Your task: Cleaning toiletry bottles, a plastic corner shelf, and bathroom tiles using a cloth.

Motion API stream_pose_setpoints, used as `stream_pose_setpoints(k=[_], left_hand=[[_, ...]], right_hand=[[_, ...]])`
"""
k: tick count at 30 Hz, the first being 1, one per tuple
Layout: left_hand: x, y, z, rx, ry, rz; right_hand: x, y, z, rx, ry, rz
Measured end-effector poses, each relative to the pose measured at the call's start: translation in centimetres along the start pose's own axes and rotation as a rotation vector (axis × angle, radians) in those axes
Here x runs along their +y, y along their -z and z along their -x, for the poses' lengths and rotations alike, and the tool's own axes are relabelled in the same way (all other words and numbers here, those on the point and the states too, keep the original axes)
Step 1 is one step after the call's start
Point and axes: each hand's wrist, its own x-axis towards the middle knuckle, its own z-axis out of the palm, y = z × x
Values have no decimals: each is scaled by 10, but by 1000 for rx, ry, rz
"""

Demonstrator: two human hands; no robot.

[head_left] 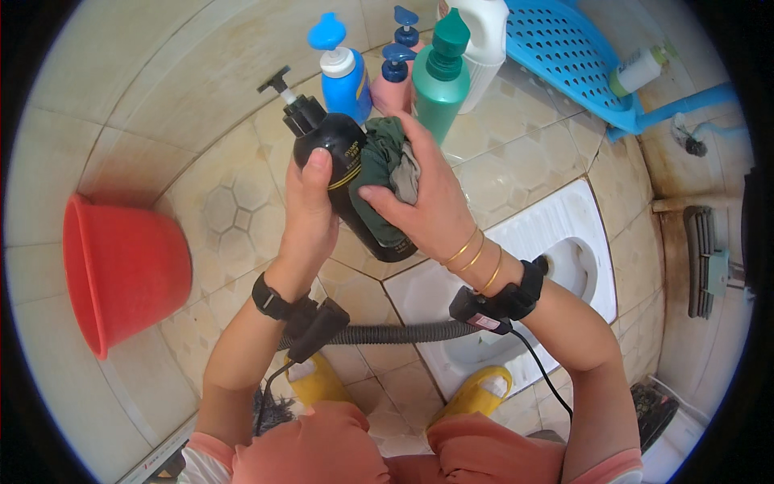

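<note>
Looking first at the left hand, what is found in its grip?

"A black cylindrical pump bottle with yellow bands is clasped there, the thumb laid along its near face; the fingers behind are mostly hidden. The bottle is held tilted above the tiled floor, its pump toward the upper left and its base toward the lower right."

"And how is the right hand engaged?"

"A crumpled dark green cloth with a greyish patch is pinched between thumb and fingers and pressed against the bottle's right side."

"What is seen beyond the hands?"

"A blue bottle with a light blue pump, two pink bottles with dark blue pumps, a green bottle with a dark green cap and a white jug are grouped on the floor."

"And at the sides?"

"A red plastic bucket is seen at the left; a white squat toilet is set into the floor at the right, partly crossed by a black ridged hose."
</note>
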Motion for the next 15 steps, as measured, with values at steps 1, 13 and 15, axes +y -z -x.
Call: stream_pose_setpoints(k=[1,13,15], left_hand=[[2,1,-1,-2,-31,-59],[28,-23,-5,106,39,-43],[29,-23,-8,57,69,-78]], right_hand=[[0,0,2,2,-2,1],[-12,17,4,-136,-302,-157],[9,18,1,-160,-320,-332]])
